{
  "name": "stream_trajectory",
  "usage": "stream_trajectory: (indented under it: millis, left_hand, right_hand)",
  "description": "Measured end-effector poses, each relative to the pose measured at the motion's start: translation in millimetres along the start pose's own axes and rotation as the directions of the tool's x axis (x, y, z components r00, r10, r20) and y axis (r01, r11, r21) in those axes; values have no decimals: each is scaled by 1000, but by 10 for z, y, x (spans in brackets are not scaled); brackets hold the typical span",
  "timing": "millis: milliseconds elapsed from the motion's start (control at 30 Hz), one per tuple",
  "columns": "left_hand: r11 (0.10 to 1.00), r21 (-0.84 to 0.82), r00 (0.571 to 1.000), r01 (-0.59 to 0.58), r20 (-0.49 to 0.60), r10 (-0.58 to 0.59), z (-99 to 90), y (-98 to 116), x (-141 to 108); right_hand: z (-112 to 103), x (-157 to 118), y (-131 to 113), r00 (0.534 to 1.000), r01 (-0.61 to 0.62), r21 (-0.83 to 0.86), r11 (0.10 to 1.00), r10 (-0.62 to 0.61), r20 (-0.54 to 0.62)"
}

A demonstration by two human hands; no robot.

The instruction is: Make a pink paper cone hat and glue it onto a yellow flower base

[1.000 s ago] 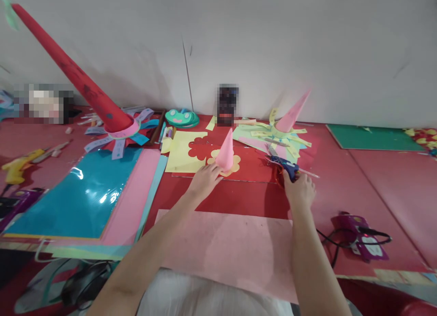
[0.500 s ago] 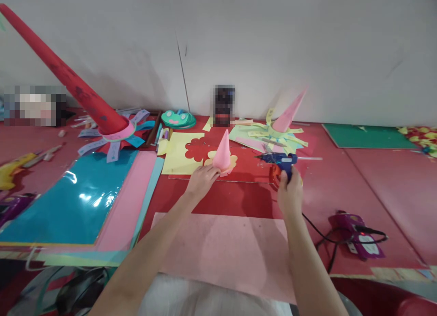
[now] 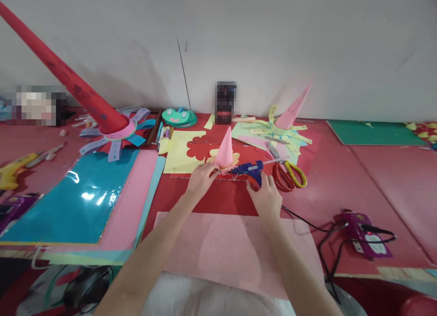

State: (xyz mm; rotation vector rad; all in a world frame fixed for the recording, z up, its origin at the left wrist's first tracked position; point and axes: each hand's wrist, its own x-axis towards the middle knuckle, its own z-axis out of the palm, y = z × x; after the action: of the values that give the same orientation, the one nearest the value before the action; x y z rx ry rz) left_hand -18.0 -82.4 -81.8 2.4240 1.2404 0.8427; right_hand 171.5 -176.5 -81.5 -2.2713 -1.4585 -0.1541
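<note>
Pinching the base of an upright, smooth pink cone (image 3: 224, 153), the left hand (image 3: 201, 179) has its fingers together at the cone's lower edge, near the middle of a red desk (image 3: 355, 188). The right hand (image 3: 268, 195) grips the handle of a blue plastic glue gun (image 3: 250, 169), its nozzle pointing left, close beside the cone's base. A clear, slender glue stick (image 3: 276, 160) juts from the gun's rear.

Just beyond the cone lies a pale yellow, round-petalled flower (image 3: 235, 159), with flat yellow paper (image 3: 177, 153) and a scalloped red flower (image 3: 196, 148) to its left. Scissors (image 3: 290, 175) with one red and one yellow loop rest right of the gun. Farther right, a taller pink cone (image 3: 292, 112) leans, ringed by pale yellow paper strips.

Nearest the wearer, a broad, matte pink sheet (image 3: 218, 247) lies flat. At right sits a boxy purple power block (image 3: 367, 234) with black cables.

On the left, a very long red cone (image 3: 82, 90) slants up from a pink collar fringed with blue and lilac strips, behind a glossy blue sheet (image 3: 73, 193) catching the light. Green frog-face cutouts (image 3: 179, 119) are stacked near the wall (image 3: 273, 43).
</note>
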Motion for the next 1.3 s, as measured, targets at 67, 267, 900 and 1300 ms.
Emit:
stream_trajectory:
  millis: [67,267,900,1300]
  left_hand:
    - [999,-21,1000,29,-4,-29,18,6,-10]
    - [996,-48,997,74,13,-73,60,10,-3]
    - [986,-52,982,159,109,-153,29,26,10]
    - [992,-56,992,110,68,-107,52,5,2]
  right_hand:
    - [30,-1,32,999,15,-32,999,-16,-31]
    - [28,25,73,994,78,-84,993,-84,-72]
    - [-183,122,-39,989,150,-178,973,-150,12]
    - [-201,102,-5,994,110,-194,975,-106,30]
